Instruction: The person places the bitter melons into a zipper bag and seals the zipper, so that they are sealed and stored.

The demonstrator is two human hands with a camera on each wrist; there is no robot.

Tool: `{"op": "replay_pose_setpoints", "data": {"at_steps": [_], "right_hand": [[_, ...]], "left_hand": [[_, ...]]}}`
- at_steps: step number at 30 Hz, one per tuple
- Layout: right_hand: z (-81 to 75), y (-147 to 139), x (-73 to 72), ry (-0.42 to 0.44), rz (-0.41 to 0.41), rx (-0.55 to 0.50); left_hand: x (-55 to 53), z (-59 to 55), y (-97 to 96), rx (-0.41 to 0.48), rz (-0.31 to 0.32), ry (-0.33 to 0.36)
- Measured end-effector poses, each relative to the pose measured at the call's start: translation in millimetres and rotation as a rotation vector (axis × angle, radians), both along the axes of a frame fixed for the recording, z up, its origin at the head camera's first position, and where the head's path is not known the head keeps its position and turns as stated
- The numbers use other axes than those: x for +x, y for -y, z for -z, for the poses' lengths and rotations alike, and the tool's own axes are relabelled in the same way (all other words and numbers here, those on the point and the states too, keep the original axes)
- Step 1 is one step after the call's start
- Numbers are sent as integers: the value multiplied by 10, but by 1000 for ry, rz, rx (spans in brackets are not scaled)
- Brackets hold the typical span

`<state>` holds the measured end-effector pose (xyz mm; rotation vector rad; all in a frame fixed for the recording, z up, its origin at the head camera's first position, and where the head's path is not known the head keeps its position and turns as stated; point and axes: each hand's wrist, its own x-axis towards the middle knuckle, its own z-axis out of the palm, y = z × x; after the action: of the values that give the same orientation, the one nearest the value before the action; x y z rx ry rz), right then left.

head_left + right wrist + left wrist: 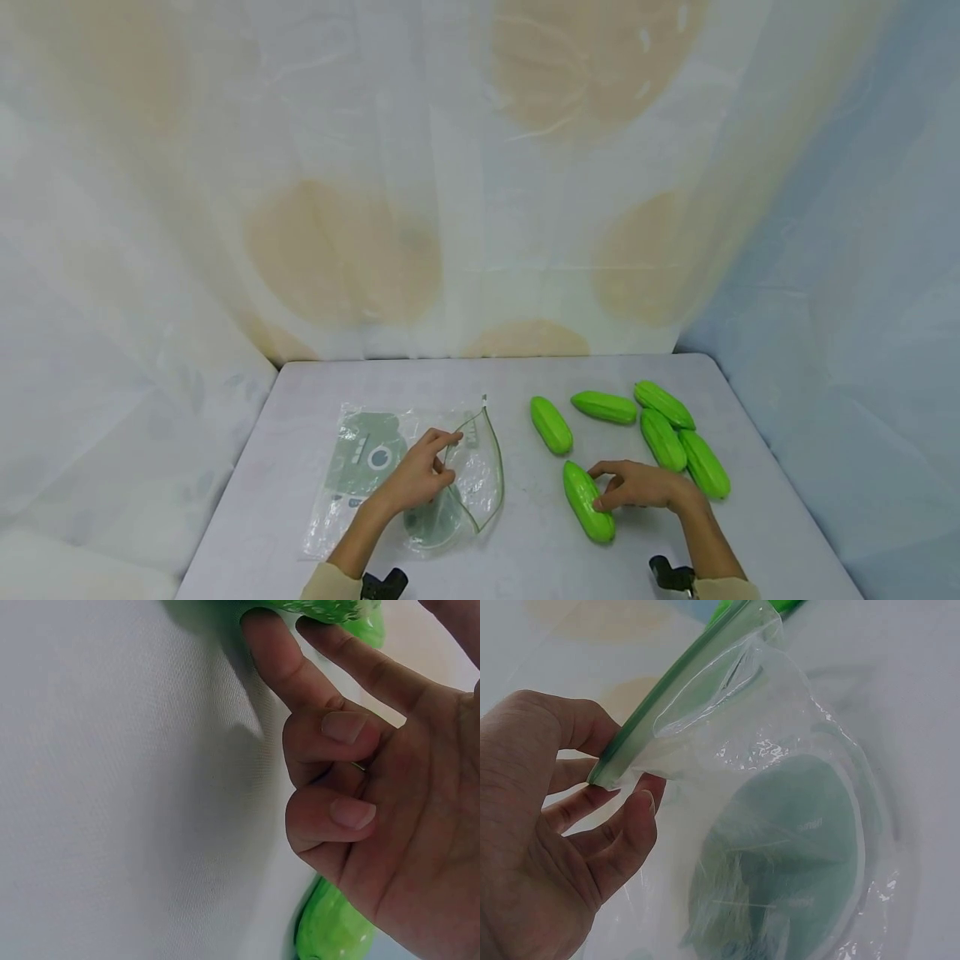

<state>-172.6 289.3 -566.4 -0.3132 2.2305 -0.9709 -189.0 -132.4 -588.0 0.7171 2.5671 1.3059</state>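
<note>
1. On the left half of the table (337,379) lies a clear plastic bag (375,437) with pale green printing, its green-edged mouth (500,467) parted in a lozenge towards the right.
2. The person's left hand (420,475) holds one side of that edge between thumb and fingers, a light hold on thin plastic. I take it that this hand keeps the two sides apart, since such limp film would probably sag together by itself.
3. Right of the bag, the right hand (637,486) grips the nearest green cucumber (582,500), narrowly, with thumb and fingertips at its side; the wrist view shows the last two fingers folded into the palm. From where I stand, I cannot tell whether the cucumber is lifted.
4. Five more lie beyond: a slanted cucumber (551,426), a sideways cucumber (603,407) and a close cluster of three cucumbers (663,440) towards the right edge, perhaps set there to be within the right hand's reach.
5. The tabletop is pale and matt, with rounded far corners. Around it hang a white back sheet (480,208) with big tan discs, a whitish left sheet (112,350) and a bluish right sheet (862,292).
</note>
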Motion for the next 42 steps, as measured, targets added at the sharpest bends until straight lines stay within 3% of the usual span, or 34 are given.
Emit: {"op": "replay_pose_setpoints", "data": {"at_steps": [20,30,42], "right_hand": [[32,-14,17,31,26,-16],[65,33,5,15,-7,-126],[67,92,24,43,4,39]], "left_hand": [[15,14,-4,11,-2,0],[16,18,-18,13,-1,1],[9,37,-31,15,-12,-11]]}}
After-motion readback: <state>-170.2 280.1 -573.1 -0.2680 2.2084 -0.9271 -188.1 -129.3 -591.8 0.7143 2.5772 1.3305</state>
